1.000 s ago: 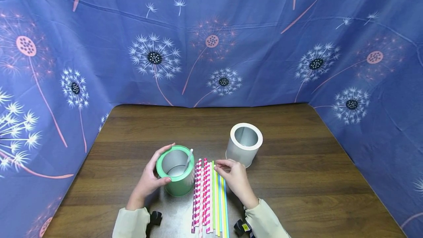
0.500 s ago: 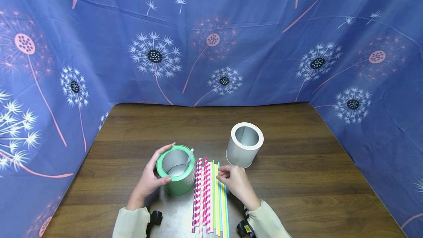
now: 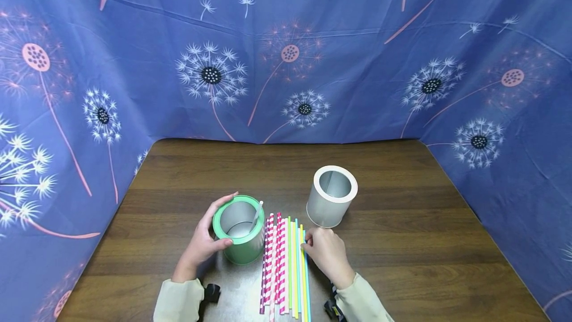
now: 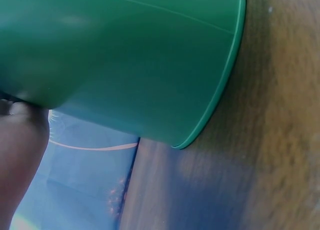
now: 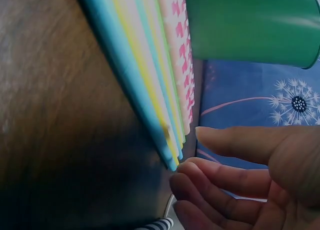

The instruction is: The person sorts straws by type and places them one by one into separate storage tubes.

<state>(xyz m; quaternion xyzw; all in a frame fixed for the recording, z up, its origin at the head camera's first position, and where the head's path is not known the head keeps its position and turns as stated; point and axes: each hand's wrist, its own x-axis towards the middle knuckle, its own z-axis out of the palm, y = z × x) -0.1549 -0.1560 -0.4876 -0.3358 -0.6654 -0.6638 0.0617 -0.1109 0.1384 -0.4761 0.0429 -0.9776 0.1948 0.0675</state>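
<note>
My left hand (image 3: 202,243) grips a green can (image 3: 243,254), thumb and fingers spread around its rim. One white straw (image 3: 256,213) leans inside that can. Beside it lies a row of paper straws (image 3: 281,272): pink-and-white striped, purple, green, yellow and blue. At the far ends of the yellow and blue straws is my right hand (image 3: 329,255). In the right wrist view, a gap shows between its thumb and bent fingers, close to the tip of the blue straw (image 5: 125,72). No straw is seen held. The left wrist view shows mostly the green can's side (image 4: 150,64).
A white can (image 3: 329,211) stands upright beyond my right hand, its opening facing up. Everything rests on a brown wooden table (image 3: 402,242). A blue cloth with dandelion prints (image 3: 286,24) hangs around the back and sides.
My right hand has moved rightward and nearer to me, from the green straw to the yellow and blue ones. The left hand stays on the green can.
</note>
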